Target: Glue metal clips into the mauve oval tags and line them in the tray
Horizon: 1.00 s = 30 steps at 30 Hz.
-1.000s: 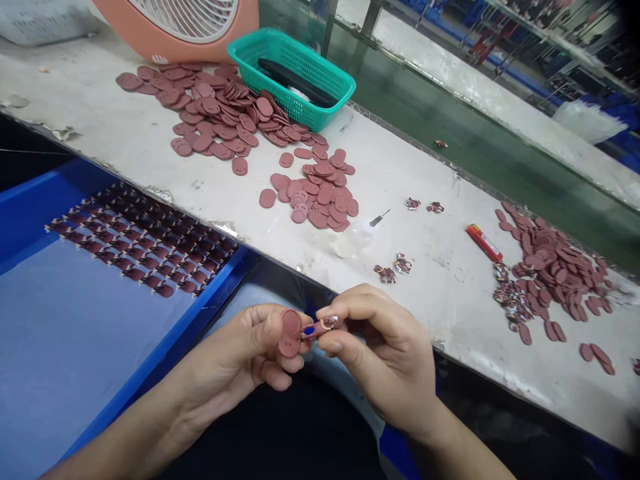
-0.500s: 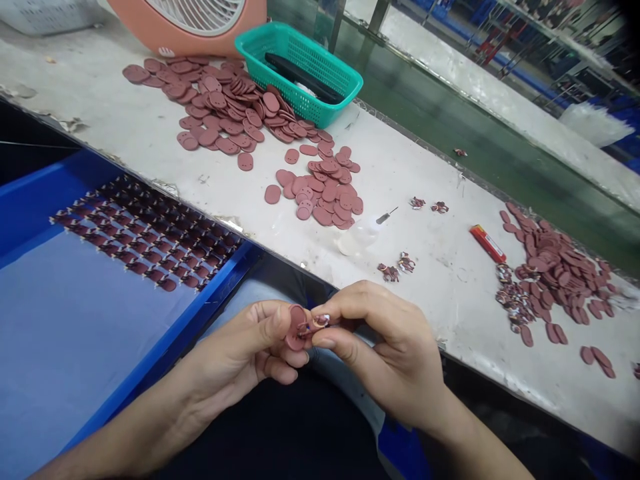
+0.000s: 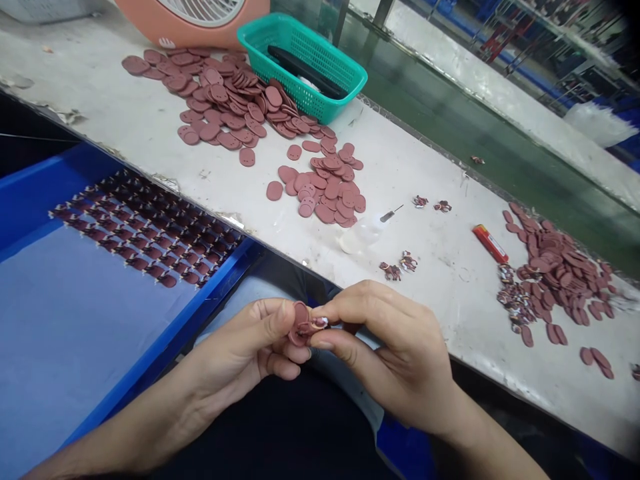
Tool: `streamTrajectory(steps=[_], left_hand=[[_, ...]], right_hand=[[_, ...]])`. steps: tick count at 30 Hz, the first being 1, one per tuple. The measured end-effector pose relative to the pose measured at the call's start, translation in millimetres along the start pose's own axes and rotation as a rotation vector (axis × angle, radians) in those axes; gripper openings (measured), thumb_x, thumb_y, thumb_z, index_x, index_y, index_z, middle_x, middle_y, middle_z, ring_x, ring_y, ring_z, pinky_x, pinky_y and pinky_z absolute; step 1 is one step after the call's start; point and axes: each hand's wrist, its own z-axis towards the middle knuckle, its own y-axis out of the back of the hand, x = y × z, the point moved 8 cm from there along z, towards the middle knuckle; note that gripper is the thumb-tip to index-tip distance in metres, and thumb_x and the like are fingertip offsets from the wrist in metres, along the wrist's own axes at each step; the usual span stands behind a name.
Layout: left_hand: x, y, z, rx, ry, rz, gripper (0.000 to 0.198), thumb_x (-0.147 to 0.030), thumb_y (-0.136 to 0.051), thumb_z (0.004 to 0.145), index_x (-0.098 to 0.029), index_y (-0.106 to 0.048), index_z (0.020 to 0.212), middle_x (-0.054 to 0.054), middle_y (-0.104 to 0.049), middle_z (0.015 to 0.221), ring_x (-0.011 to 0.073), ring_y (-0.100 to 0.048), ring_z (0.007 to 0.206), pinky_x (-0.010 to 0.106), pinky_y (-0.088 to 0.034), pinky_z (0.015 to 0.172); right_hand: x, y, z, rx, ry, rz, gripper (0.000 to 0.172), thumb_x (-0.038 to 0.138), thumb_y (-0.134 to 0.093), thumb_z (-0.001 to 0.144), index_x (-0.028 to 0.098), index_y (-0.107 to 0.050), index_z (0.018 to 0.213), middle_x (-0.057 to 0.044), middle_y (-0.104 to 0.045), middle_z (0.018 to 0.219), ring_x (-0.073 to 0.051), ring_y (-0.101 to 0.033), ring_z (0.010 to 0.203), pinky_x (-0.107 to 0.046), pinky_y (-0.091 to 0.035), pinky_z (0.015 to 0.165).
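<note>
A person's left hand [image 3: 265,340] pinches a reddish-brown oval disc [image 3: 300,312] between thumb and fingers while the right hand [image 3: 385,347], thumb and forefinger pressed together, grips a small painted figurine [image 3: 319,323] against the disc's face, both pieces held just off the near edge of a worn white tabletop [image 3: 320,248]. To the left, below the tabletop, a blue tray [image 3: 235,267] lined with a pale sheet [image 3: 70,320] carries close-set rows of brown pieces [image 3: 150,233]. Near the tabletop's edge, beyond the right hand, lie two loose figurines [image 3: 409,261]; past them rests a thin-tipped tool [image 3: 387,217], beside a whitish patch [image 3: 355,237]. To the right, a red packet [image 3: 491,244] lies next to a cluster of figurines [image 3: 515,300] and a heap of oval discs [image 3: 560,260]. Farther in, a smaller pile of discs [image 3: 330,180] sits in front of a larger spread of discs [image 3: 220,97], which reaches a green perforated basket [image 3: 325,110] holding a long black object [image 3: 305,70]. An orange fan [image 3: 145,20] stands behind the spread. On the green strip [image 3: 430,113] along the tabletop's far side lies a single small piece [image 3: 477,160], and beyond it sits a translucent plastic bag [image 3: 600,123].
</note>
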Motion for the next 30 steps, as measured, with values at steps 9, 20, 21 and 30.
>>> streamTrajectory(steps=[9, 20, 21, 30], left_hand=[[0, 2.7, -1, 0.01, -0.023, 0.023, 0.048, -0.061, -0.088, 0.062, -0.016, -0.073, 0.065, -0.001, -0.06, 0.057, 0.0083, -0.053, 0.05, 0.014, -0.049, 0.048], [-7, -0.6, -4, 0.009, -0.063, 0.071, 0.044, -0.056, -0.094, 0.055, -0.017, -0.075, 0.064, -0.001, -0.063, 0.055, 0.0089, -0.052, 0.05, 0.016, -0.047, 0.049], [-8, -1.9, -4, 0.026, -0.067, 0.07, 0.043, -0.055, -0.094, 0.056, -0.017, -0.075, 0.064, -0.001, -0.063, 0.055, 0.0084, -0.052, 0.049, 0.015, -0.046, 0.048], [-8, -8.9, -6, 0.151, -0.088, 0.009, 0.036, -0.05, -0.093, 0.063, -0.018, -0.078, 0.067, -0.001, -0.063, 0.055, 0.0067, -0.051, 0.047, 0.014, -0.043, 0.046]], right_hand=[[5, -1, -3, 0.043, 0.009, -0.051, 0.013, 0.021, -0.07, 0.094, 0.02, -0.069, 0.107, -0.004, -0.072, 0.09, -0.014, -0.069, 0.078, -0.024, -0.06, 0.072], [23, -4, -6, 0.049, 0.033, -0.11, 0.033, 0.014, -0.07, 0.091, 0.027, -0.068, 0.122, -0.003, -0.077, 0.092, -0.018, -0.073, 0.073, -0.026, -0.065, 0.069], [25, -4, -6, 0.051, 0.026, -0.117, 0.035, 0.014, -0.069, 0.091, 0.028, -0.067, 0.123, -0.003, -0.077, 0.091, -0.019, -0.073, 0.072, -0.026, -0.066, 0.068], [34, -2, -1, 0.095, 0.0, -0.136, 0.032, 0.013, -0.07, 0.09, 0.027, -0.07, 0.119, -0.003, -0.076, 0.088, -0.018, -0.073, 0.069, -0.024, -0.065, 0.067]])
